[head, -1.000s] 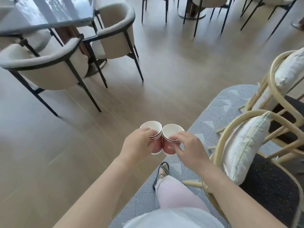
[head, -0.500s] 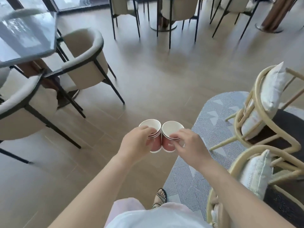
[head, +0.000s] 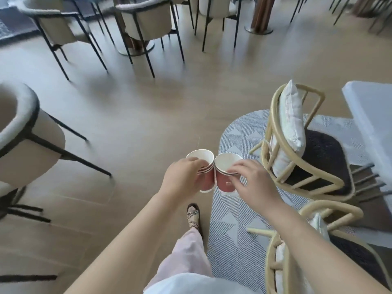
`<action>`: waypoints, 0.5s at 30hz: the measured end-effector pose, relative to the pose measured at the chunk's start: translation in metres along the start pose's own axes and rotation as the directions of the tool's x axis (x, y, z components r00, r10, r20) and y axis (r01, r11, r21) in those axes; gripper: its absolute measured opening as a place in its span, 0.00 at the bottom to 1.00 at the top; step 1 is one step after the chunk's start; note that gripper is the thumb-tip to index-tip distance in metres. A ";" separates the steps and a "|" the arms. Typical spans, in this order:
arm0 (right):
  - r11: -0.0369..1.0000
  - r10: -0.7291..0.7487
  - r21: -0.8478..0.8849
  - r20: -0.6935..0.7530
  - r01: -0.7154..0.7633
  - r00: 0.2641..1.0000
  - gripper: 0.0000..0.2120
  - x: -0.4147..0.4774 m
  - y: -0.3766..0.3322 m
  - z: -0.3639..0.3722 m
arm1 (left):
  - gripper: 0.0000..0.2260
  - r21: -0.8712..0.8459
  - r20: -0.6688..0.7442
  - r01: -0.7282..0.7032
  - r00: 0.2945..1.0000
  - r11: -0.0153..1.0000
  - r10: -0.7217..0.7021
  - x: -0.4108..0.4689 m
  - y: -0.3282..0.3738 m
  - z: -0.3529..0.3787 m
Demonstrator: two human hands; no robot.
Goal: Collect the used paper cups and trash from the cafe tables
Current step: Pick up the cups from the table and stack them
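My left hand (head: 183, 179) grips a stack of red paper cups (head: 204, 164) with white insides; several rims show nested one in another. My right hand (head: 253, 183) holds a second red paper cup stack (head: 226, 179) by its rim and side. The two stacks touch side by side in front of me, above the floor. Both are upright, and nothing shows inside them.
A patterned grey rug (head: 235, 234) lies to the right with two rattan chairs (head: 297, 149) and a white table edge (head: 369, 115). Cream chairs on black legs stand at the left (head: 25, 141) and the back (head: 146, 24). Wooden floor (head: 148, 115) stretches ahead.
I have walked forward and turned right: the chairs at the left slid back, a white table came into view at the right. Both hands keep their cups together.
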State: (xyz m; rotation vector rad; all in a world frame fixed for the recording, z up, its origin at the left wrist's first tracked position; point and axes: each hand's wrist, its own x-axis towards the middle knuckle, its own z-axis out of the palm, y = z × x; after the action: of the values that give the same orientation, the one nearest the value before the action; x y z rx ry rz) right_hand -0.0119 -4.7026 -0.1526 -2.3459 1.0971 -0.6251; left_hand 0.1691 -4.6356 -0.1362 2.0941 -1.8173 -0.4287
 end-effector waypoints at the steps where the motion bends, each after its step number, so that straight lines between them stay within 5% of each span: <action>1: 1.000 0.017 -0.010 -0.014 -0.017 1.000 0.04 0.017 0.007 -0.001 | 0.11 -0.003 0.007 -0.028 1.000 1.000 0.028 0.021 -0.004 0.000; 15: 0.985 0.166 -0.022 -0.171 -0.172 0.971 0.07 0.244 0.069 -0.014 | 0.14 0.022 0.011 -0.248 0.969 0.968 0.248 0.291 -0.053 -0.047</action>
State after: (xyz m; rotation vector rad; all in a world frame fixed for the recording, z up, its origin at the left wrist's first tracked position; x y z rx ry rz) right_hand 0.0809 -4.9382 -0.1335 -2.2317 1.3785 -0.7566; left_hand 0.2768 -4.9149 -0.1192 1.8475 -2.0643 -0.3527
